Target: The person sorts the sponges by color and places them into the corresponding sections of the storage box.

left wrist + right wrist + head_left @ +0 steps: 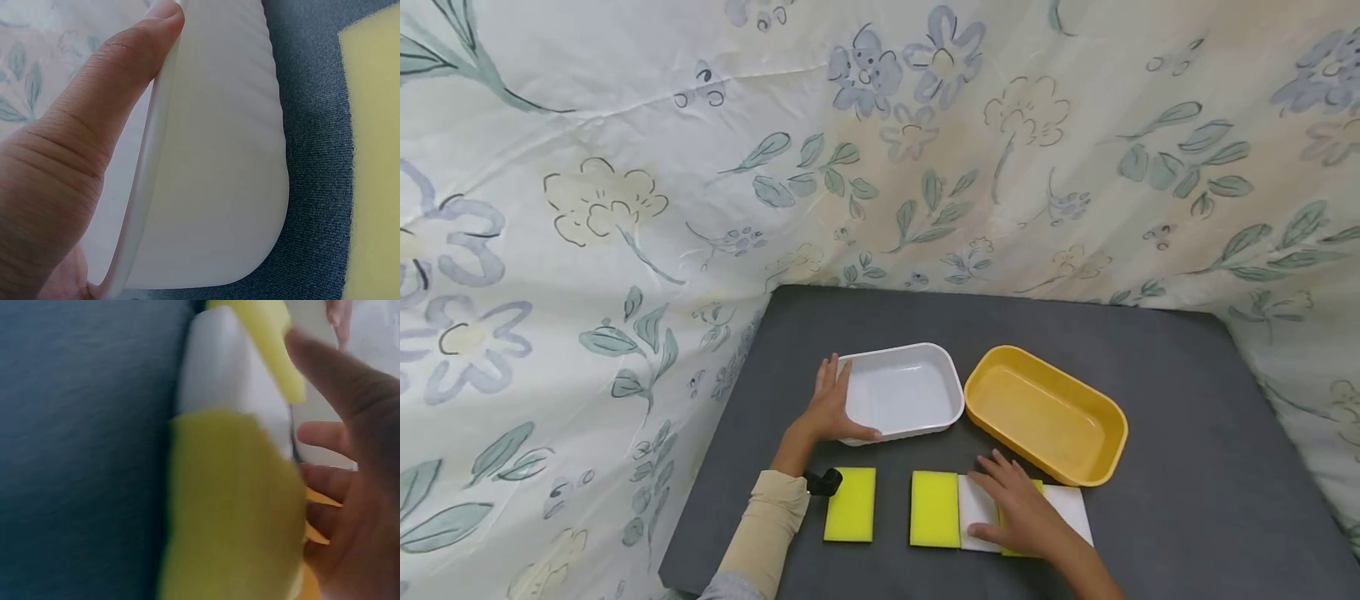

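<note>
My left hand [831,412] holds the left end of a white tray [902,392]. In the left wrist view its thumb [94,106] lies over the tray's rim. My right hand [1022,508] is over a row of sponges, fingers spread, with nothing gripped. The row has a yellow sponge [934,510] at its left end, then a white sponge [976,508], a second yellow sponge [231,500] partly under the hand, and a white sponge [1070,504] at the right. A separate yellow sponge [850,504] lies near my left wrist. Whether my right fingers touch the sponges, I cannot tell.
An orange-yellow tray [1052,412] stands at an angle against the white tray's right side, behind the sponge row. Everything rests on a dark grey table [1180,400]. Floral cloth [925,167] hangs behind and along the sides.
</note>
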`<control>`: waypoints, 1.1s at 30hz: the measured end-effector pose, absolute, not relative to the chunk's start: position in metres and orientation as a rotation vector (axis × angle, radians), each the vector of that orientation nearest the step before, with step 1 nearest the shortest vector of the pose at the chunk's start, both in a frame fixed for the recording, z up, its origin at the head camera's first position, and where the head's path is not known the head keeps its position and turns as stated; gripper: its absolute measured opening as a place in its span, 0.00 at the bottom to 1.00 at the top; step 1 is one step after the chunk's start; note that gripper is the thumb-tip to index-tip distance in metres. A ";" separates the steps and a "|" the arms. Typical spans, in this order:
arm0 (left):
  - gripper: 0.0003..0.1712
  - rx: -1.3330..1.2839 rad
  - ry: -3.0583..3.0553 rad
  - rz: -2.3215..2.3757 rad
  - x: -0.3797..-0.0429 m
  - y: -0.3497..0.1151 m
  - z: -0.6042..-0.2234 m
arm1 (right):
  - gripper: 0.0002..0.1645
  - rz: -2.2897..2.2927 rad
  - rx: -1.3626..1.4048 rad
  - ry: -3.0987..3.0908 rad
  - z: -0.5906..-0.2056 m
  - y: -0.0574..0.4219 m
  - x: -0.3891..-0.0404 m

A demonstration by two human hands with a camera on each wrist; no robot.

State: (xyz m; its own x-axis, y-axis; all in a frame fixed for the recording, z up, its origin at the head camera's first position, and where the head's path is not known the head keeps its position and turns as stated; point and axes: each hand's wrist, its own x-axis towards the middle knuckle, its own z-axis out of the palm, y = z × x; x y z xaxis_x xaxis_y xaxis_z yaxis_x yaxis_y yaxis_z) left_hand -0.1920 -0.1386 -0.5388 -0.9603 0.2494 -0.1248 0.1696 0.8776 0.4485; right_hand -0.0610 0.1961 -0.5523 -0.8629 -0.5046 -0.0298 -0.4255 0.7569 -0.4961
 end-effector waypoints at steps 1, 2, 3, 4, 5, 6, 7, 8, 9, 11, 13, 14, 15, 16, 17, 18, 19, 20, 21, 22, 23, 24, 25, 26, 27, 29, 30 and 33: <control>0.82 0.322 2.870 0.651 -0.192 -0.139 -0.539 | 0.50 -0.695 -0.724 2.780 -0.554 0.199 -0.057; 0.82 0.322 2.873 0.645 -0.192 -0.139 -0.539 | 0.55 -0.675 -0.722 2.770 -0.557 0.201 -0.054; 0.82 0.325 2.877 0.647 -0.192 -0.139 -0.539 | 0.58 -0.644 -0.722 2.769 -0.559 0.202 -0.052; 0.82 0.328 2.881 0.652 -0.192 -0.140 -0.539 | 0.62 -0.621 -0.725 2.769 -0.560 0.202 -0.049; 0.82 0.331 2.885 0.657 -0.191 -0.140 -0.539 | 0.64 -0.599 -0.730 2.779 -0.561 0.201 -0.047; 0.82 0.334 2.888 0.663 -0.191 -0.140 -0.540 | 0.65 -0.580 -0.739 2.796 -0.562 0.200 -0.046; 0.82 0.333 2.888 0.665 -0.191 -0.141 -0.540 | 0.66 -0.557 -0.748 2.817 -0.563 0.199 -0.045; 0.82 0.336 2.889 0.668 -0.190 -0.141 -0.541 | 0.66 -0.537 -0.757 2.835 -0.563 0.198 -0.045; 0.81 0.338 2.886 0.673 -0.190 -0.141 -0.541 | 0.66 -0.518 -0.760 2.853 -0.562 0.196 -0.044; 0.81 0.341 2.886 0.686 -0.190 -0.140 -0.541 | 0.64 -0.497 -0.773 2.874 -0.561 0.194 -0.045; 0.81 0.341 2.887 0.687 -0.190 -0.140 -0.542 | 0.63 -0.488 -0.776 2.870 -0.559 0.193 -0.046; 0.82 0.339 2.888 0.687 -0.190 -0.140 -0.542 | 0.62 -0.490 -0.776 2.865 -0.557 0.193 -0.047; 0.82 0.339 2.889 0.692 -0.191 -0.139 -0.542 | 0.62 -0.496 -0.769 2.858 -0.554 0.192 -0.048; 0.82 0.336 2.892 0.693 -0.191 -0.139 -0.542 | 0.61 -0.509 -0.757 2.851 -0.551 0.192 -0.049; 0.81 0.333 2.894 0.684 -0.192 -0.139 -0.542 | 0.61 -0.530 -0.746 2.847 -0.548 0.192 -0.051; 0.82 0.330 2.894 0.687 -0.192 -0.140 -0.541 | 0.61 -0.551 -0.722 2.844 -0.544 0.193 -0.052; 0.82 0.329 2.893 0.683 -0.192 -0.140 -0.541 | 0.61 -0.586 -0.700 2.841 -0.540 0.194 -0.053; 0.82 0.327 2.892 0.685 -0.192 -0.139 -0.540 | 0.61 -0.616 -0.689 2.848 -0.535 0.195 -0.055; 0.82 0.324 2.891 0.683 -0.193 -0.139 -0.540 | 0.61 -0.656 -0.677 2.851 -0.531 0.196 -0.056; 0.82 0.321 2.890 0.676 -0.193 -0.140 -0.540 | 0.61 -0.697 -0.674 2.858 -0.527 0.198 -0.058; 0.82 0.325 2.889 0.674 -0.193 -0.140 -0.539 | 0.61 -0.720 -0.682 2.872 -0.523 0.200 -0.060; 0.82 0.326 2.887 0.672 -0.193 -0.140 -0.539 | 0.61 -0.733 -0.688 2.886 -0.520 0.202 -0.062; 0.82 0.327 2.886 0.669 -0.192 -0.140 -0.539 | 0.60 -0.744 -0.701 2.903 -0.517 0.204 -0.063; 0.82 0.333 2.888 0.669 -0.192 -0.141 -0.539 | 0.60 -0.744 -0.716 2.924 -0.515 0.206 -0.065; 0.82 0.341 2.890 0.667 -0.192 -0.141 -0.539 | 0.60 -0.737 -0.726 2.942 -0.513 0.207 -0.068; 0.82 0.354 2.895 0.669 -0.192 -0.141 -0.541 | 0.60 -0.724 -0.739 2.966 -0.510 0.210 -0.072; 0.82 0.356 2.897 0.669 -0.192 -0.142 -0.542 | 0.59 -0.731 -0.744 2.964 -0.508 0.212 -0.074; 0.82 0.363 2.898 0.683 -0.193 -0.142 -0.544 | 0.57 -0.723 -0.780 2.954 -0.506 0.216 -0.082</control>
